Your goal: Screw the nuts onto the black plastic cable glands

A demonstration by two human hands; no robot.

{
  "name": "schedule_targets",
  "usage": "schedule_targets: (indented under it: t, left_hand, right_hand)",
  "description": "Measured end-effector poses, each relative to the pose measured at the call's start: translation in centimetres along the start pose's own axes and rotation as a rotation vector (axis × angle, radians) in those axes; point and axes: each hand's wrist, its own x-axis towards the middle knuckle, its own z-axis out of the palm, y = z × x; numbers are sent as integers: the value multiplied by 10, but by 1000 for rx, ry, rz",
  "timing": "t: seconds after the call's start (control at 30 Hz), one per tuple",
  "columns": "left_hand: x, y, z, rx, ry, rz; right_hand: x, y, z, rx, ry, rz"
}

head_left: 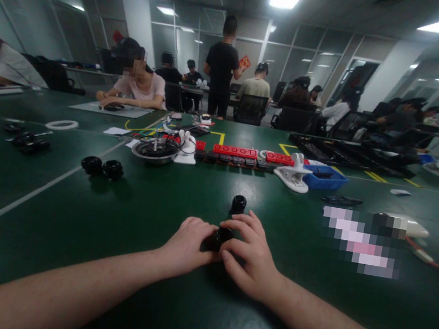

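Note:
In the middle of the green table, both hands are at a small, glossy black round part [223, 236]. My left hand [191, 241] is closed around its left side, with the thumb at the near side. From the right, the curved fingers and thumb of my right hand [249, 253] meet the same part, partly covering it. A similar black round part [238, 204] stands upright just beyond my fingertips. Further left, two more such parts [101, 167] sit side by side. The fingers hide the underside of the held part.
A steel bowl [154, 155], red power strips [235, 151], a white clip [294, 174] and a blue bin [326, 178] line the back. Dark small parts [28, 141] lie left; a white device [413, 226] with an orange cable lies right. A person [144, 84] sits across the table.

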Motion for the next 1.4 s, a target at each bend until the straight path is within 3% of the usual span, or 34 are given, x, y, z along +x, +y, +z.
schedule_targets:
  t: [0.53, 0.8, 1.1, 1.4]
  left_hand:
    - [0, -3, 1, -10, -3, 10]
    - [1, -3, 1, 1, -10, -3]
    - [0, -2, 1, -5, 5, 1]
    - [1, 0, 1, 2, 7, 9]
  right_hand:
    - [2, 21, 3, 10, 172, 108]
    - [2, 22, 2, -102, 127, 146]
    - [5, 17, 2, -210, -29, 171]
    - [7, 10, 2, -346, -100, 147]
